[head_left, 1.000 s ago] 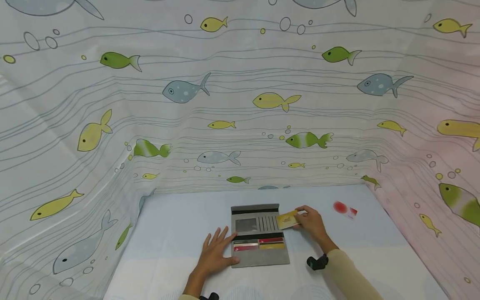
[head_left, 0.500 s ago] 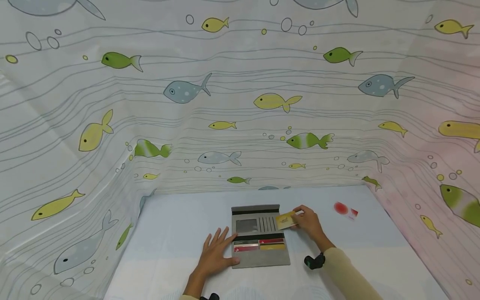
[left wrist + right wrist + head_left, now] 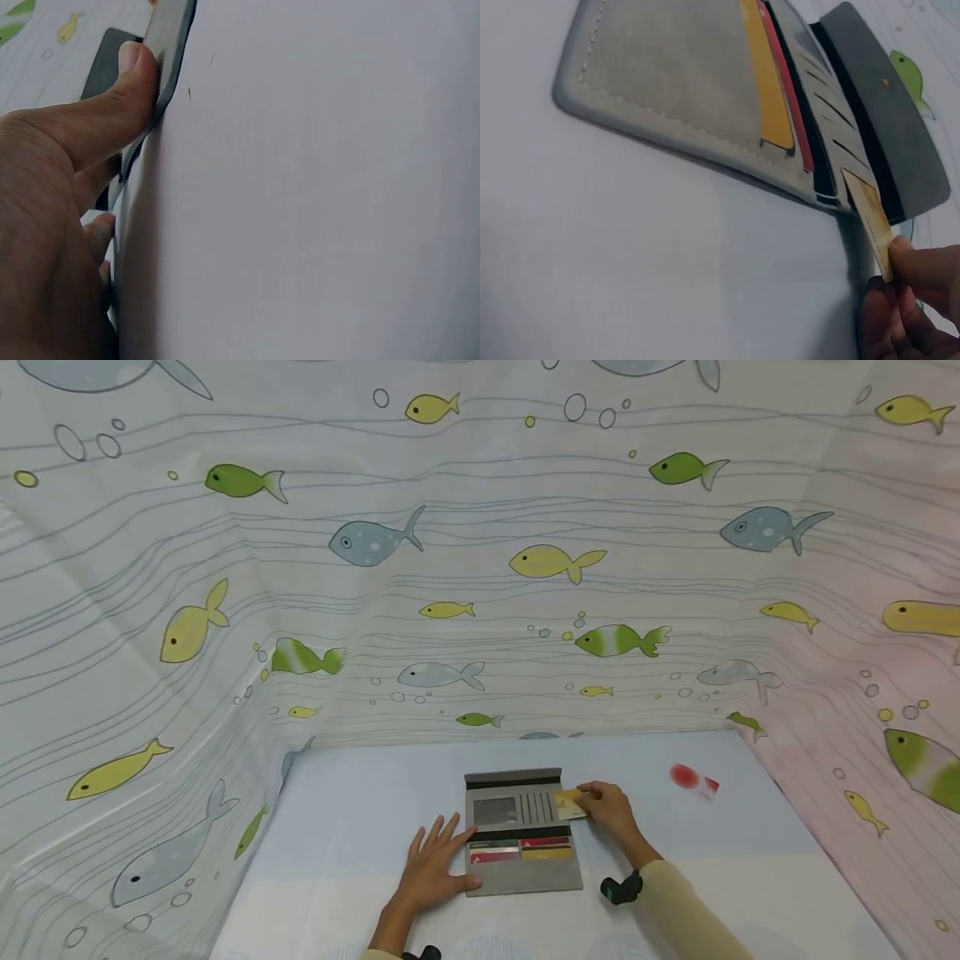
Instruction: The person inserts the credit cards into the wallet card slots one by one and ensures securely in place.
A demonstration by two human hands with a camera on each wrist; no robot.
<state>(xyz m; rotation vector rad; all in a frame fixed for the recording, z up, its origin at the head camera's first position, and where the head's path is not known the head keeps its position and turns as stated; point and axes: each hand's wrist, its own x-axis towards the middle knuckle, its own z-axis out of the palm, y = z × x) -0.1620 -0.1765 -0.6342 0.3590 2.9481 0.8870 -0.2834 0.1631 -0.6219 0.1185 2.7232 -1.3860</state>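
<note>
A long grey wallet [image 3: 521,839] lies open on the pale table, with red and yellow cards [image 3: 545,847] in its near slots. My left hand [image 3: 437,862] rests flat with spread fingers on the wallet's left edge; the left wrist view shows its thumb [image 3: 112,112] pressed to the wallet's edge [image 3: 169,37]. My right hand [image 3: 609,810] pinches a gold card [image 3: 569,804] at the wallet's right side. In the right wrist view the gold card [image 3: 871,217] meets the end of the wallet [image 3: 705,97] at a slot, held by my fingertips [image 3: 911,262].
A red round item with a small red and white piece [image 3: 692,778] lies on the table to the far right. Fish-print curtain [image 3: 480,568] walls the table on three sides. Bare table top [image 3: 352,802] spreads left of the wallet.
My right hand has slid the gold card leftwards, further over the wallet's right end. The left hand has stayed on the wallet's left edge.
</note>
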